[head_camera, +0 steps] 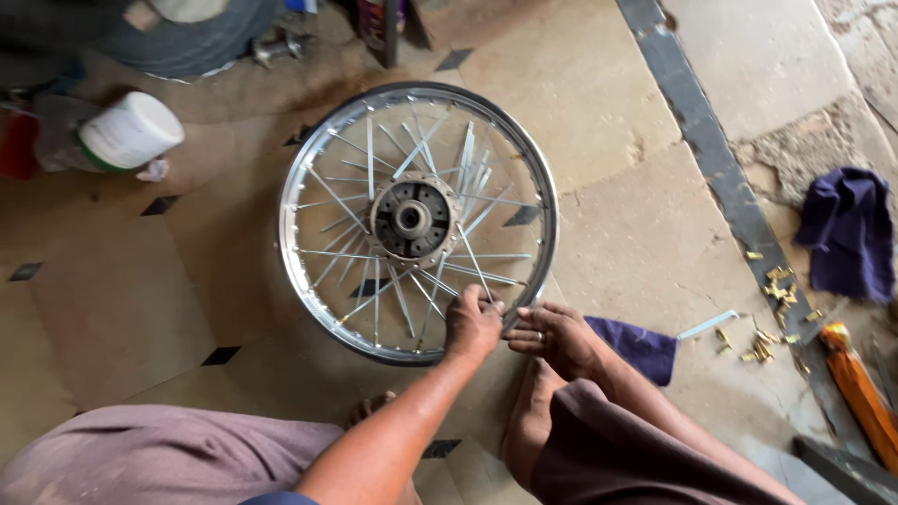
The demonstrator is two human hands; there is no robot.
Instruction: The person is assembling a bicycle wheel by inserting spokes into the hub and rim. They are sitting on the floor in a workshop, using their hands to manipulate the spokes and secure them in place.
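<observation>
Head view: left hand [471, 324] and right hand [554, 335] grip spokes at wheel [417, 221] near rim.

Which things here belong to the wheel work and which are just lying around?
In hand:
left hand and right hand at the round chrome spoked wheel rim
small brass spoke nipples, probably

Lying about:
white plastic jar
dark blue cloth
orange-handled tool
black rubber tyre

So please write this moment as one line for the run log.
left hand: grips spoke at wheel rim | right hand: fingers beside it at rim | floor: brass nipples, blue cloth
</observation>
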